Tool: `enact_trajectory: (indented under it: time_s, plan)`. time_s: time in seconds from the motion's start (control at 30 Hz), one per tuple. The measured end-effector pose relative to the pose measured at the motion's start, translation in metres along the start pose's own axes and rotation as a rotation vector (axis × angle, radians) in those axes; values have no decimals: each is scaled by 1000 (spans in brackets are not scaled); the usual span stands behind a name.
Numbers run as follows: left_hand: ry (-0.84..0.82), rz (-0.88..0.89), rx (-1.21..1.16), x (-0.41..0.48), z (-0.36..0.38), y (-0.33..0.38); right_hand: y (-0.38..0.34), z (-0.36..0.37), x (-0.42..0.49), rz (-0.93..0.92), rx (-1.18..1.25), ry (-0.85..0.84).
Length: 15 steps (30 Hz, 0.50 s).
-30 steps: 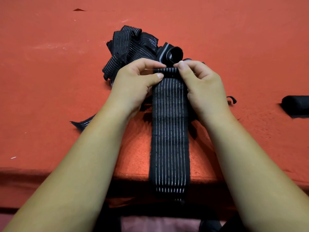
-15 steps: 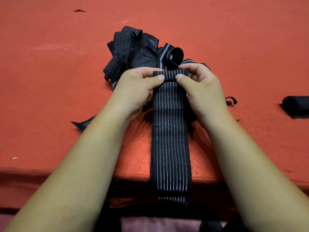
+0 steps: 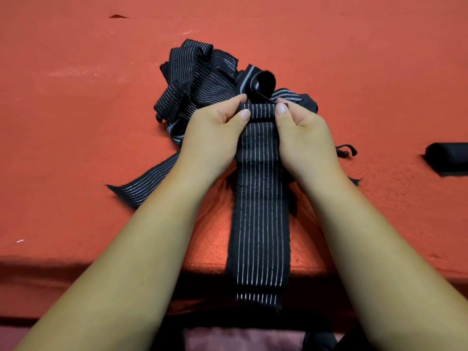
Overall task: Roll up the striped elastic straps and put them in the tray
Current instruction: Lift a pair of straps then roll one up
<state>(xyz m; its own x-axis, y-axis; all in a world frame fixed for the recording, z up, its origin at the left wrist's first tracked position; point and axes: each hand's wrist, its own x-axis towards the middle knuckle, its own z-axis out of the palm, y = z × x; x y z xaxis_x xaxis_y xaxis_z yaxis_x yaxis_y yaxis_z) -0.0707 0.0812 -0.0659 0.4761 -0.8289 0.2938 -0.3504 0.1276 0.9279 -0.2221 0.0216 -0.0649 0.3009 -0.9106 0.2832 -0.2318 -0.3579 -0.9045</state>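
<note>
- The left hand (image 3: 215, 133) and the right hand (image 3: 304, 133) each pinch one side of the small roll (image 3: 262, 111). The thumb lies on the near side and the fingers are curled behind it.
- This roll is the far end of one striped strap (image 3: 258, 211). The rest of it lies flat on the red bench (image 3: 76, 122) toward 6 o'clock, and its free end hangs over the bench edge.
- The roll is small and the strap is elastic, so I judge it wants to spring open. If one thumb loosens, the turns can unwind.
- If one hand turns faster than the other, the roll can become a cone and the edges will not line up.
- The hanging end has some weight. It can pull the flat part sideways, or make the winding loose.
- The pile of other straps (image 3: 197, 79) lies at 12 o'clock, just behind the fingers. One curled loop (image 3: 264, 82) of it stands very near the roll and could be caught into the winding.
- No tray is in view, so I cannot tell where it stands or what is in it.
- A dark rolled thing (image 3: 448, 159) lies at 3 o'clock, at the frame edge, on the bare bench and well apart from the hands. It is in no container. It may be a finished strap, but I see no stripes on it.
</note>
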Motion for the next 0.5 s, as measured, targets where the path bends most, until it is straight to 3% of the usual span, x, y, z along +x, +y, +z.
enact_trajectory:
  time_s: [0.23,0.5]
  plan:
    - [-69,-15,-146,-3,-4,3,-6,-3,1,79,65,18]
    - [-145,-192,-388,-5,-3,6,-14,4,-3,79,149,48]
